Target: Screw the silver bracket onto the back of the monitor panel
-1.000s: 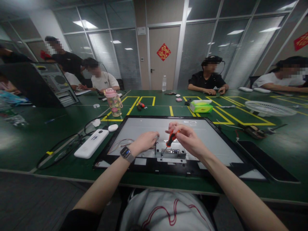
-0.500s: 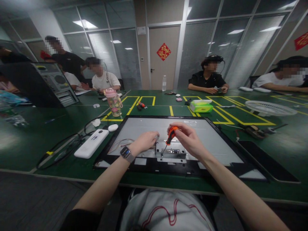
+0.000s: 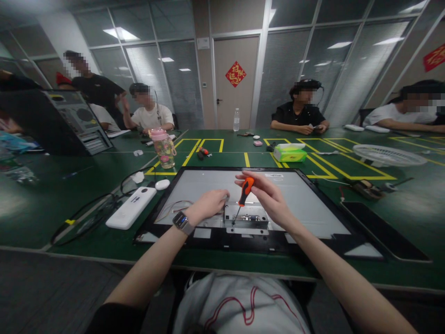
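A flat display panel [image 3: 301, 197] with a black frame lies on the green table in front of me. Near its front edge sits a metal bracket [image 3: 248, 223] with a small hinge-like part in it. My right hand [image 3: 267, 194] holds an orange-and-black screwdriver [image 3: 246, 191], fingers around the handle; its tip points down at the bracket's left end. My left hand [image 3: 210, 205], with a watch on the wrist, is closed at the bracket's upper left corner. Its fingertips touch the metal there. Thin wires [image 3: 170, 211] lie on the panel to the left.
Left of the panel are a white power bank [image 3: 131, 208], a white case [image 3: 162, 184], a black cable [image 3: 83, 218] and a pink-lided bottle [image 3: 163, 148]. On the right lies a black slab-like device [image 3: 384, 232]. A green tissue pack [image 3: 290, 152] stands behind. Several people sit around the table.
My right hand's fingers have opened and shifted round the screwdriver handle, which now stands a little more upright. My left hand stays at the bracket. Across the table, a person has raised a hand.
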The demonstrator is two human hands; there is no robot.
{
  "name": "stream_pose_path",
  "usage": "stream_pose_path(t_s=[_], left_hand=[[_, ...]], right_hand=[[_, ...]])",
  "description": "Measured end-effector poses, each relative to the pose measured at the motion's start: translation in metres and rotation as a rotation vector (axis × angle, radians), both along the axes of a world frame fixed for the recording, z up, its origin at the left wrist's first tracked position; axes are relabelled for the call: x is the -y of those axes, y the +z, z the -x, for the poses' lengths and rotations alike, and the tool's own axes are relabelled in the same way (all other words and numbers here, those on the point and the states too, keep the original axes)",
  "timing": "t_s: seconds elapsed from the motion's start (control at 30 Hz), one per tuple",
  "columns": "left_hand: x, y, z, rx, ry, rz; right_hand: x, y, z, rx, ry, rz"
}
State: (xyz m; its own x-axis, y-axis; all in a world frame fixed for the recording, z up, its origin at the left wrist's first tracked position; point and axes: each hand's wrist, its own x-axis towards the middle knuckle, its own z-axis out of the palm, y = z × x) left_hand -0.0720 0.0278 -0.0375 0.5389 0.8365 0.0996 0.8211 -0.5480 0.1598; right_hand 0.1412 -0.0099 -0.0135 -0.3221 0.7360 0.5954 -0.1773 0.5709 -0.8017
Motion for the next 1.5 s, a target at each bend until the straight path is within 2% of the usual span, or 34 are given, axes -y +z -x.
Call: stream_pose_path(t_s=[0.2,0.27,0.4,0.57,0.63,0.77,0.93,1.0,1.13,1.33,1.5], left_hand=[[-0.0005,-0.0011,0.0004,0.004,-0.009,0.001],[-0.0005,-0.0013,0.0005,0.002,-0.009,0.003],[-0.0007,-0.0017,0.0008,0.004,-0.017,-0.015],[-0.0011,-0.0021,0.0007,0.003,-0.019,-0.009],[-0.0009,-0.0019,0.0004,0.003,-0.017,-0.008],[0.0000,-0.0009,-0.0005,-0.004,-0.004,-0.005],[-0.0008,-0.0021,0.0006,0.008,-0.021,-0.003],[-0.0015,-0.0031,0.0012,0.008,-0.023,-0.007],[-0.0008,-0.0013,0.0006,0.002,-0.009,-0.003],[0.0031,0.0057,-0.0020,-0.010,0.005,0.024],[0.0026,0.0046,-0.0018,-0.012,0.007,0.025]], right_hand=[[-0.0045,-0.0016,-0.0014,-0.003,-0.177,-0.044],[-0.0037,-0.0022,-0.0017,-0.011,-0.173,-0.027],[-0.0021,-0.0021,-0.0020,0.013,-0.069,-0.017],[-0.0037,-0.0035,0.0005,0.004,-0.195,-0.092],[-0.0044,-0.0046,0.0000,-0.008,-0.162,-0.058],[-0.0052,-0.0047,-0.0032,-0.015,0.006,0.009],[-0.0037,-0.0021,-0.0025,0.008,-0.191,-0.032],[-0.0028,-0.0017,-0.0019,-0.020,-0.171,0.007],[-0.0031,-0.0020,-0.0023,-0.034,-0.043,0.049],[-0.0034,-0.0015,-0.0024,0.034,-0.135,-0.002],[-0.0029,-0.0011,-0.0026,0.031,-0.037,0.032]])
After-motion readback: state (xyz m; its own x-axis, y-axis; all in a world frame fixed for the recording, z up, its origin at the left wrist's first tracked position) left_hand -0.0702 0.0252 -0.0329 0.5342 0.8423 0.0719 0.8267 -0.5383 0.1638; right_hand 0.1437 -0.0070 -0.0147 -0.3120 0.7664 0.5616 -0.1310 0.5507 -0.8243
